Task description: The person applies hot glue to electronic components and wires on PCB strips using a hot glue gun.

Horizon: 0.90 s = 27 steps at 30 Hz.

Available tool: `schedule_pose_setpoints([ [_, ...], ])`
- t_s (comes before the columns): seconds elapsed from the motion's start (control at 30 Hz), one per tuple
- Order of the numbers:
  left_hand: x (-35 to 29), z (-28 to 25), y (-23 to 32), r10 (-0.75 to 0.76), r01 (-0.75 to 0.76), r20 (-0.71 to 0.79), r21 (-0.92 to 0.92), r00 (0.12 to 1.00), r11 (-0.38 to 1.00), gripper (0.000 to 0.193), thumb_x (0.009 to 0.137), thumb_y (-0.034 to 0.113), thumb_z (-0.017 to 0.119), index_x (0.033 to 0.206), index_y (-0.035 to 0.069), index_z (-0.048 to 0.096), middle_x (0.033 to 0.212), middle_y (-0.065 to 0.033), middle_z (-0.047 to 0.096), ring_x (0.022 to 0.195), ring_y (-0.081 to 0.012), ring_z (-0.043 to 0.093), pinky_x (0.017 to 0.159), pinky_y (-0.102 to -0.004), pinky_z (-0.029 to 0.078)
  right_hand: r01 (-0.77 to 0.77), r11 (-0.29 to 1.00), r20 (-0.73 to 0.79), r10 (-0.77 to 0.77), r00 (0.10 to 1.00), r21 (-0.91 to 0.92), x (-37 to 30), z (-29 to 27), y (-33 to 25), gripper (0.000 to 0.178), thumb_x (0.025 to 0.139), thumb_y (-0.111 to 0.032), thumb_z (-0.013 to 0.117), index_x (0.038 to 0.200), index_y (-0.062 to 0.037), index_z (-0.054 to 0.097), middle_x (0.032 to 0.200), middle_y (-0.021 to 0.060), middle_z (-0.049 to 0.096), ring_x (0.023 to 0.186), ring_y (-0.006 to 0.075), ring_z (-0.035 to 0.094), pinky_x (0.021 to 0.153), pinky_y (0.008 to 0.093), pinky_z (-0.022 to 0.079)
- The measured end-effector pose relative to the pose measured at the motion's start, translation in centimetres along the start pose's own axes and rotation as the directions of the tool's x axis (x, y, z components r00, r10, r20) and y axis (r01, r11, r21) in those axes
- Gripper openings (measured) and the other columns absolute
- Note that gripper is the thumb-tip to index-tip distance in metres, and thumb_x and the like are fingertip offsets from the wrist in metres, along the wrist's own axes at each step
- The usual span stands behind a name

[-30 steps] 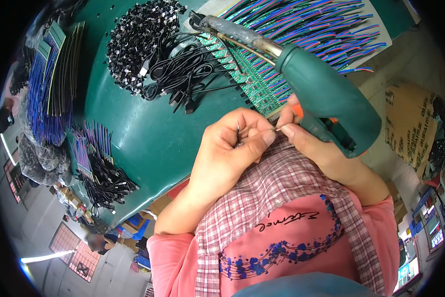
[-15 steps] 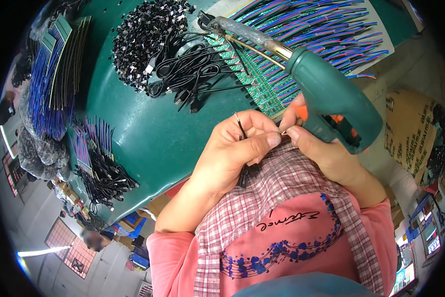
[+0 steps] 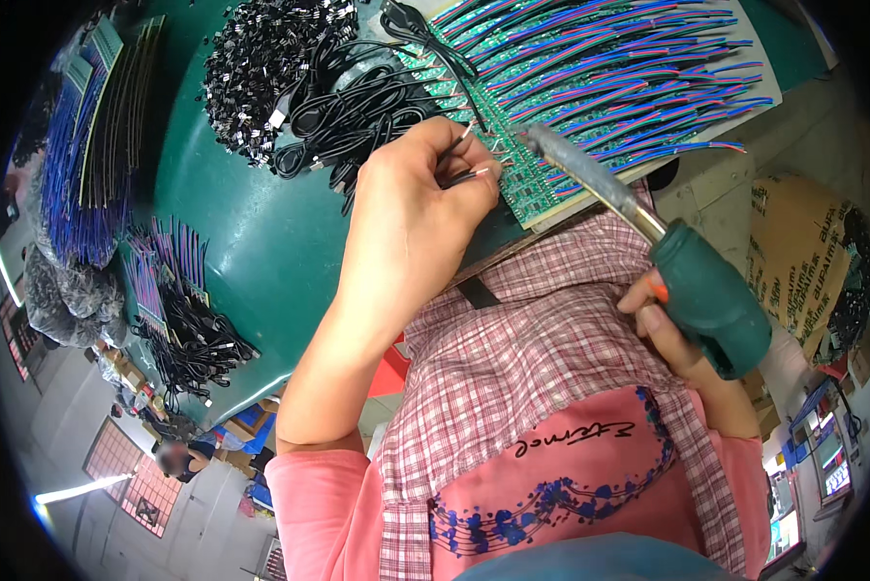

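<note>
At far right I see a green circuit-board panel (image 3: pixel 522 184) with rows of blue-and-red wires. Nearer, at right, is a dark green plastic soldering gun (image 3: pixel 711 300) with a metal barrel; my right hand (image 3: pixel 666 329) is curled around it. My left hand (image 3: pixel 418 182), at the panel's left edge, closely pinches thin black cable (image 3: pixel 457 179) with bared ends.

The green table (image 3: pixel 251 276) was lit brightly; glare was shown around a tube lamp (image 3: pixel 86 489); edges were bent.
</note>
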<state>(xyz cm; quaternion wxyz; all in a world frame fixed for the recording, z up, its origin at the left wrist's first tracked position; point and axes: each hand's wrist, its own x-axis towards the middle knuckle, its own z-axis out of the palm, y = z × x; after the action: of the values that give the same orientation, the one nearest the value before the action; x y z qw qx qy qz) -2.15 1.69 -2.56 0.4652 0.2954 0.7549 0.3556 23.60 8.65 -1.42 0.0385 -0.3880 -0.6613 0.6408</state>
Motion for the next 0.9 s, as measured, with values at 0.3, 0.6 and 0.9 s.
schedule_pose_setpoints([
  [0.3,-0.1,0.7,-0.2,0.015,-0.015,-0.065,0.002,0.998,1.000,0.008,0.085,0.005,0.062,0.085,-0.002,0.060,0.070,-0.0008,0.061,0.062,-0.0032,0.052,0.054,-0.0177,0.038,0.093,0.982,0.001,-0.094,0.996,-0.167,-0.7,-0.8,0.2,0.010,0.076,-0.006,0.065,0.085,-0.0093,0.067,0.080,0.0018,0.069,0.080,0.0239,0.063,0.075,0.0347,0.049],
  [0.6,-0.1,0.9,-0.2,0.015,-0.014,-0.075,0.002,0.997,1.000,0.008,0.084,0.005,0.063,0.084,-0.003,0.059,0.070,-0.0015,0.061,0.060,-0.0026,0.051,0.050,-0.0173,0.037,0.122,0.947,0.020,-0.121,0.992,-0.296,-0.3,-0.5,-0.1,0.008,0.078,-0.005,0.064,0.084,-0.0087,0.067,0.077,0.0020,0.067,0.077,0.0221,0.063,0.073,0.0338,0.050],
  [0.9,0.0,0.6,-0.2,0.003,-0.003,-0.052,-0.001,0.999,1.000,0.009,0.084,0.005,0.063,0.085,-0.002,0.060,0.071,-0.0015,0.062,0.062,-0.0032,0.053,0.053,-0.0176,0.039,0.105,0.984,-0.041,-0.112,0.993,-0.145,-0.5,0.0,0.0,0.007,0.077,-0.005,0.067,0.084,-0.0059,0.066,0.077,0.0039,0.066,0.075,0.0189,0.062,0.068,0.0318,0.049],
])
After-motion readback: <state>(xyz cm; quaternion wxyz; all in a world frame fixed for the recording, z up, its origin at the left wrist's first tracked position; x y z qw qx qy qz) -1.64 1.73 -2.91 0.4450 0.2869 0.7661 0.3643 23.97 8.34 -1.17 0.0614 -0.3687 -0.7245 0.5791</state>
